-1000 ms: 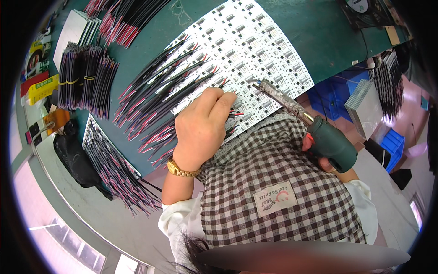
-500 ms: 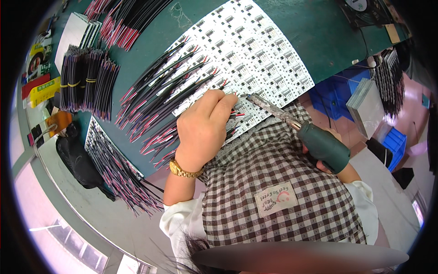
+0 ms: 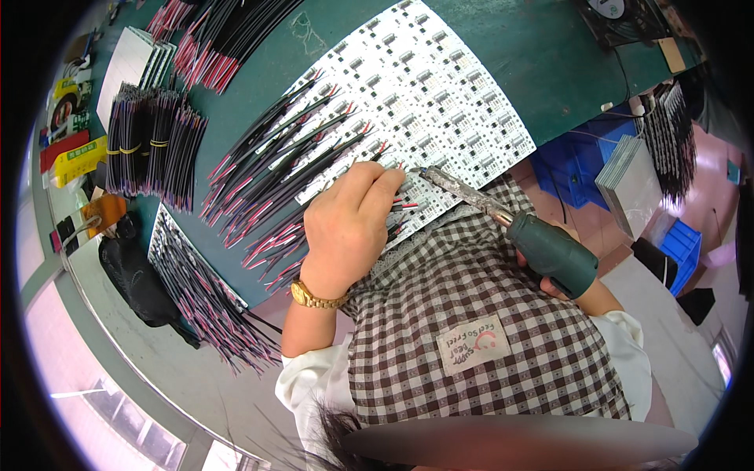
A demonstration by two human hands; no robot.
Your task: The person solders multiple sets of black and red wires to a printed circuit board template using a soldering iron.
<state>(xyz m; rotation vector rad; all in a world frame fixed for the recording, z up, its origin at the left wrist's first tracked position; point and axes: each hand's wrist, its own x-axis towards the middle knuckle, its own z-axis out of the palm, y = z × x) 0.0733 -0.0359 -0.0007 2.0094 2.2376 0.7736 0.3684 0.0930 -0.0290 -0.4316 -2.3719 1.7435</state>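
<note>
We found the left hand (image 3: 345,224) at centre, fingers pinching a wire (image 3: 401,166) over the white circuit sheet (image 3: 440,82). The right hand (image 3: 551,290) had its fingers around the soldering iron (image 3: 550,253), shaft crossing the sheet's lower edge. Upper right, green bench (image 3: 550,67) separated sheet from fan (image 3: 628,30).

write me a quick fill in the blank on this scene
The right hand holds a soldering iron with a dark ____ handle.
Black and red ____ lie beside the left hand, partly over a white circuit board sheet.
The bands around the black bundles at left are ____.
Missing words: green; wires; yellow.
</note>
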